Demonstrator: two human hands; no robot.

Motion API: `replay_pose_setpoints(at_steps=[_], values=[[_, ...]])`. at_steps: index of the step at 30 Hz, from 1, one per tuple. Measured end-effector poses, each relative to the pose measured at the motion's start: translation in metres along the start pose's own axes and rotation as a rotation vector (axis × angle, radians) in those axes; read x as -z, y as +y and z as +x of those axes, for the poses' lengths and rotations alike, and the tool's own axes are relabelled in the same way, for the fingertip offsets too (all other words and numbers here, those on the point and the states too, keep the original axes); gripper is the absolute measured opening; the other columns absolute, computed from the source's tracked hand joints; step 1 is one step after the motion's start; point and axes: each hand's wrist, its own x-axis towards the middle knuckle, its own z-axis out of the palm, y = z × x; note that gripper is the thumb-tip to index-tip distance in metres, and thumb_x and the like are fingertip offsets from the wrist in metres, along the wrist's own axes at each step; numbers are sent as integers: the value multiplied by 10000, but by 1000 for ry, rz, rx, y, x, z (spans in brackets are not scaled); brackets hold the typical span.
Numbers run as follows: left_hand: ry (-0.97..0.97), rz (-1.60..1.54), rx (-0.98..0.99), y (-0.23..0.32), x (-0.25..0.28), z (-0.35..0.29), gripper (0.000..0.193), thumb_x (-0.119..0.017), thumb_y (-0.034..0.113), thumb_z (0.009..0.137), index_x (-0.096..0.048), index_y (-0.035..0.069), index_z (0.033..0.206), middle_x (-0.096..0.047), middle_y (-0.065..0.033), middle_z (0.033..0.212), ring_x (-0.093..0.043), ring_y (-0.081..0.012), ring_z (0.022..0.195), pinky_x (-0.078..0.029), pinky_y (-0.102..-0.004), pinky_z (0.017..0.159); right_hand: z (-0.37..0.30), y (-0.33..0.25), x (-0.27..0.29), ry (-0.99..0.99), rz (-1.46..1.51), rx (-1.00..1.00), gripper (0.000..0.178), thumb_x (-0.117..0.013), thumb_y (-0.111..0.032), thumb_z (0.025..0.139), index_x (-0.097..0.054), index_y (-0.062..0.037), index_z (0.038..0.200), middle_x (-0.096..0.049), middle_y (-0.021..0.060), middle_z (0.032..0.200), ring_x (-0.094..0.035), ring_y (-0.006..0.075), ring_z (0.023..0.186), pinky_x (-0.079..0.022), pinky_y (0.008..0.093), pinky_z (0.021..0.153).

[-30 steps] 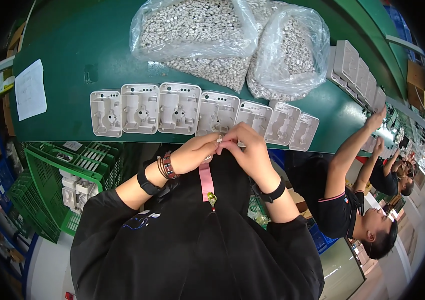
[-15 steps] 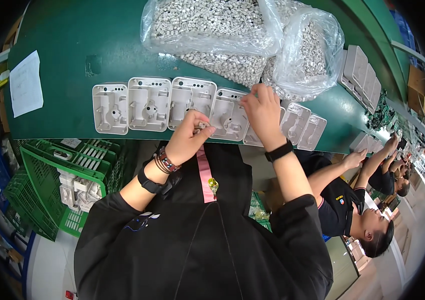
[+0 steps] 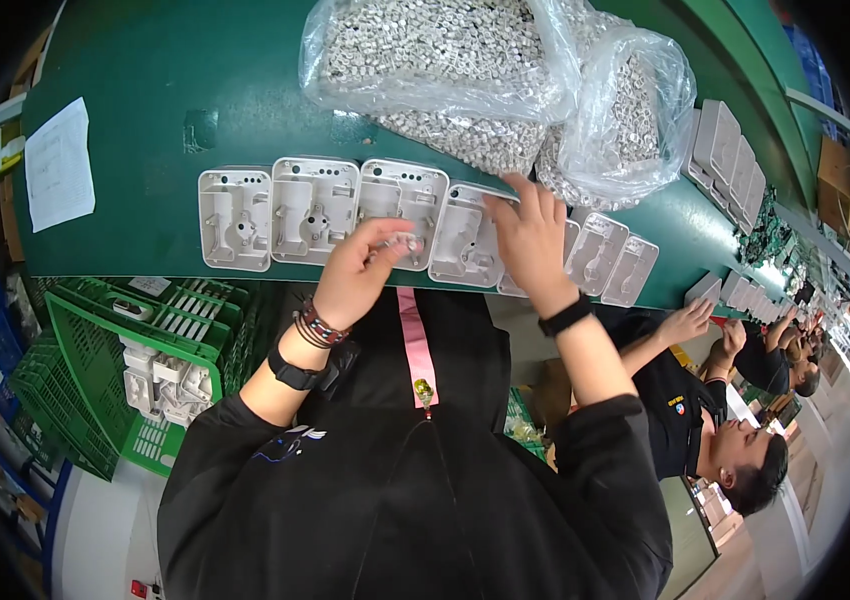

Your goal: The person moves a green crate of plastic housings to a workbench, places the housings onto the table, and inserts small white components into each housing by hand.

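Observation:
Several light grey plastic housings stand in a row along the near edge of the green table, their open insides facing up. My left hand is curled around a few small whitish plastic parts, held over the lower edge of the third housing. My right hand reaches over the right side of the fourth housing. Its bent thumb and forefinger are at that housing's upper right corner, and whatever lies between the fingertips is hidden. The first housing and second housing stand untouched to the left.
Clear bags heaped with small whitish parts lie behind the row, with another open bag beside them. A paper sheet lies at far left. Stacked housings stand at right, near a co-worker. A green crate stands below left.
My left hand has turned and shifted slightly left, over the third housing. My right fingers have come down onto the fourth housing's corner. The co-worker's hands have moved.

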Motion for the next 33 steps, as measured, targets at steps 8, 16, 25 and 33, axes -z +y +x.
replay_pose_setpoints(at_steps=[8,16,25,33], values=[[-9,458,-153,25,-2,-9,261,-671,92,759,-535,39,976,-664,-51,785,-613,-129,789,-446,-250,704,-1,-77,30,-52,813,-209,116,-629,-85,693,-603,-88,806,-553,53,813,-554,256,777,-398,359,676],[9,725,-482,47,20,-33,212,-680,79,745,-527,38,886,-575,-22,690,-567,-128,654,-452,-252,622,12,-85,52,-96,1111,-232,80,-646,-63,672,-605,-61,741,-556,80,736,-572,263,688,-445,346,596],[205,5,-136,36,42,-21,297,-332,275,967,-502,40,907,-499,-14,554,-386,-66,426,-286,-186,396,18,-26,11,123,183,-145,121,-687,-99,626,-603,-93,713,-557,53,813,-515,266,740,-389,372,622],[226,-130,-206,10,61,-16,351,-285,338,974,-487,53,935,-423,0,581,-321,-57,425,-261,-183,392,57,-41,-26,2,68,151,118,-668,-156,643,-600,-121,733,-521,17,937,-485,214,867,-371,343,713]])
